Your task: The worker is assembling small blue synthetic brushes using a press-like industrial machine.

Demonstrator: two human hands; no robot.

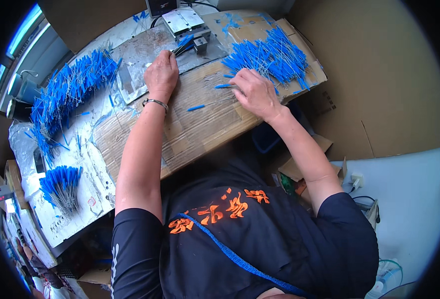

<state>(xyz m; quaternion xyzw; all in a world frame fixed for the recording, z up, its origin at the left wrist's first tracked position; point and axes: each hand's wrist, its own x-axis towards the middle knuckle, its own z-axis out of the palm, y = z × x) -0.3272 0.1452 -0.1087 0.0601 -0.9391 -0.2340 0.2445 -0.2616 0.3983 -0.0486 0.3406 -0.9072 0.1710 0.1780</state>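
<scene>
My left hand (161, 74) is closed around a small bundle of blue-ended wires (182, 49), next to a small metal block (200, 46) of a bench fixture. Curled with the fingertips down, my right hand (254, 92) is at the near edge of a big heap of the same blue-ended wires (270, 55). A blue end (223, 86) shows by its fingertips; whether the fingers grip that wire is hidden. One loose wire with a blue end (196, 107) lies on the cardboard between my arms.
Cardboard (180, 132) covers the near part of the bench. A long heap of blue-ended wires (75, 84) runs along the left side, and a smaller bunch (63, 187) lies at the near left corner. The fixture's silver plate (182, 20) is at the back.
</scene>
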